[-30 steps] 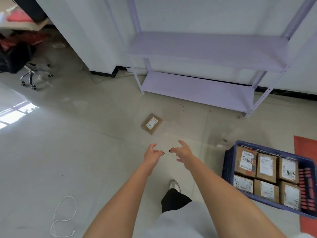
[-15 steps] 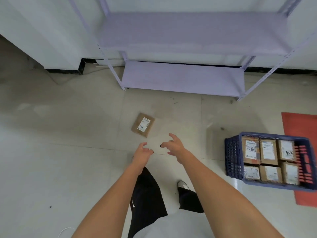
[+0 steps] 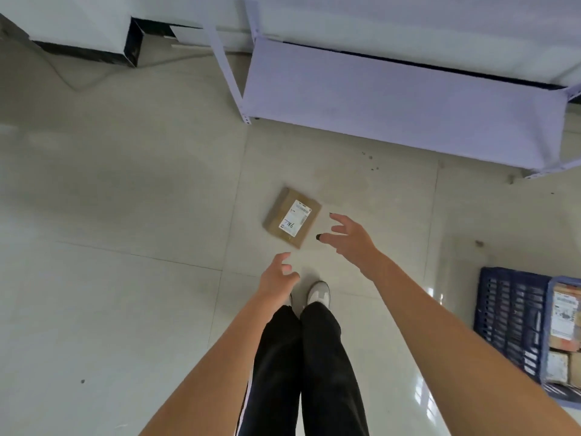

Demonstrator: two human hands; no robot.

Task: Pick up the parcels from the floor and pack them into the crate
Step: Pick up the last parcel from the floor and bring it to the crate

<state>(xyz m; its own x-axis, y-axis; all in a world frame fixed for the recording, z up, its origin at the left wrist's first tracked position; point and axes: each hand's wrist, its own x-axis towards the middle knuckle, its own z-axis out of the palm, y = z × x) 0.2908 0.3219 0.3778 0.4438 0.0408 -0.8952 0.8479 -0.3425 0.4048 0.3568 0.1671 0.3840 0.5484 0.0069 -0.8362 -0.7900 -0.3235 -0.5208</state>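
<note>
A single brown parcel (image 3: 292, 218) is seen lying flat on the pale tiled floor (image 3: 125, 215), just in front of the lavender metal shelf (image 3: 402, 99) and well apart from the crate. Its white label (image 3: 295, 218) is turned upward, with a handwritten number at the label's nearer end. The parcel is set askew to the tile joints: its long axis runs from the near-left corner to the far-right one, so that the far end points toward the shelf and slightly to the right.

The right hand (image 3: 349, 239) is held out just beside the parcel's right edge, not touching it; the fingers are spread and loosely bent, and nothing is grasped in this grip. The left hand (image 3: 276, 278) is held lower in the view, near the parcel's nearest corner and apart from it, with fingers relaxed and the grip likewise released.

The blue slotted crate (image 3: 509, 322) is seen at the right edge of the view, on the floor, with labelled packed parcels (image 3: 564, 316) already inside it; only part of it is shown. Black trousers (image 3: 301, 372) and a white shoe (image 3: 319, 292) are visible between the arms. A thin cable (image 3: 72, 83) is seen on the floor at far left, by the wall.
</note>
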